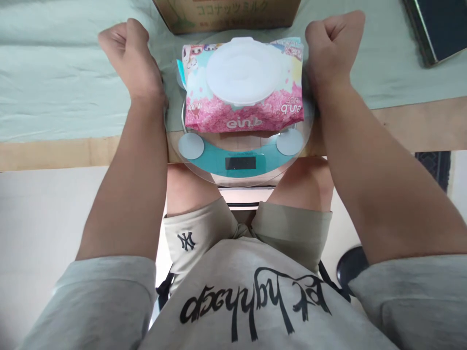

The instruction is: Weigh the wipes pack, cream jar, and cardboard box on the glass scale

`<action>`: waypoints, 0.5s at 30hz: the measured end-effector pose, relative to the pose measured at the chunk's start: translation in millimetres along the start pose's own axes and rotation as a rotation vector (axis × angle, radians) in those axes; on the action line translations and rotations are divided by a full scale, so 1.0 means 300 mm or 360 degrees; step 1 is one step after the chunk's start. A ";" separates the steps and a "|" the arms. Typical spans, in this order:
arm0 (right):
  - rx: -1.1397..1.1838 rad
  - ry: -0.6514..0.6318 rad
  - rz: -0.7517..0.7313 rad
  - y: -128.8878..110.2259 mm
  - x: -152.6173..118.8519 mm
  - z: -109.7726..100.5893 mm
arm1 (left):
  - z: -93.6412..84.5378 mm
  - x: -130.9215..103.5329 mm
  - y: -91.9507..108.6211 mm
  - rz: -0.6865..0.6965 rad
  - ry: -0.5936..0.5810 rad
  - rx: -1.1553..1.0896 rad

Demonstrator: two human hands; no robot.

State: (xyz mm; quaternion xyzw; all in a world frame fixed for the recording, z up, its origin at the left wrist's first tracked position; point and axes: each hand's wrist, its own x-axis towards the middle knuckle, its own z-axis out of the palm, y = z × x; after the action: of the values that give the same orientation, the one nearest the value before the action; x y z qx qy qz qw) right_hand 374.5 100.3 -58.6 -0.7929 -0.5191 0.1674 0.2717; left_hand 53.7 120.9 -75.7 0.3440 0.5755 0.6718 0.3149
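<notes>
Grey short-sleeve tee (255, 301) w/ black script lettering on front, beige shorts (204, 233) w/ small black NY logo on one leg, forearms & knees bare

**One head-worn view, looking steeply down**

A single camera sits on the person's head and faces forward and down, almost straight along the torso. Shirt and shorts fill the lower frame, close to the lens. The counter (54, 150) edge crosses mid-frame, with a round scale (241, 163) overhanging it. Both forearms run up from the bottom corners. The counter's far side is cut off at the top.
</notes>
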 end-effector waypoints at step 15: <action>0.0344 -0.0115 -0.0196 -0.031 -0.082 -0.059 | -0.027 0.027 -0.058 0.0115 -0.0022 -0.0028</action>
State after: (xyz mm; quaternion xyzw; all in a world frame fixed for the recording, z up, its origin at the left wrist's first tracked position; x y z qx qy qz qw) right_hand 367.6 76.1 -39.2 -0.7190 -0.5552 0.2339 0.3465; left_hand 42.8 125.5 -92.8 0.3664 0.5546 0.6854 0.2975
